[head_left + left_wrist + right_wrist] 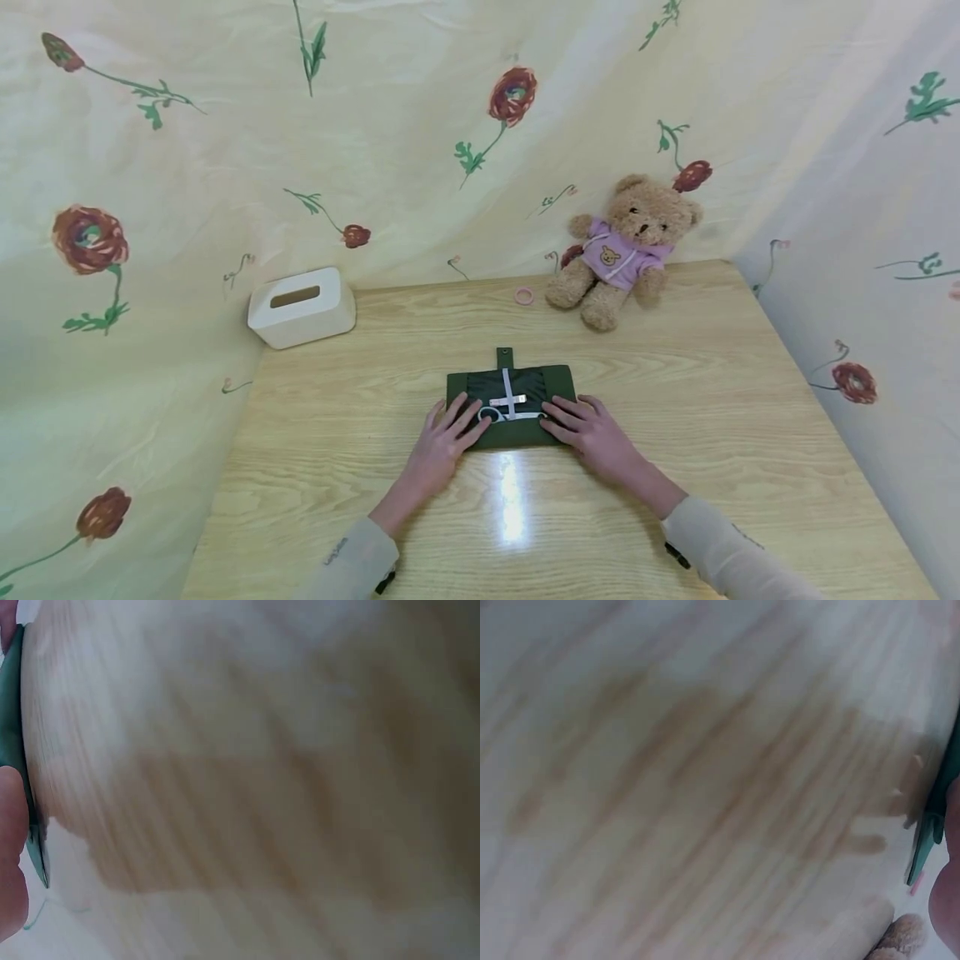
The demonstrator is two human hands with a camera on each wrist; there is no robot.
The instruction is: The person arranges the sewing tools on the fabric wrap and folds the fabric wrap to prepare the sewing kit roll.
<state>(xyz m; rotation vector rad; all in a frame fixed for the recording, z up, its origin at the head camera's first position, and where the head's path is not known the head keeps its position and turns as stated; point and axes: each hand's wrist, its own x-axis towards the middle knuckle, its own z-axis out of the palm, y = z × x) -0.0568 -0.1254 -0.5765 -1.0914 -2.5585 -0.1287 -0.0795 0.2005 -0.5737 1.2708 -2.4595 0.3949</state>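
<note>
A dark green fabric case (558, 381) lies spread flat on the table, with a snap tab (505, 357) sticking out from its far edge. Across its black inner panel runs a pale strap (507, 383), crossed by a small whitish strip-like piece (519, 400). Nearer me is a white item with a round loop (489, 413); its kind is unclear. My left hand (442, 437) rests on the case's left side with fingers spread. On the right side, my right hand (596, 437) lies the same way. Both wrist views catch only the green case's edge (10, 712) and part of a hand.
A white tissue box (307, 327) stands at the back left. At the back right, a teddy bear (618, 250) in a lilac hoodie sits against the flowered cloth wall. A small pink ring (524, 296) lies left of the bear on the wooden table (360, 358).
</note>
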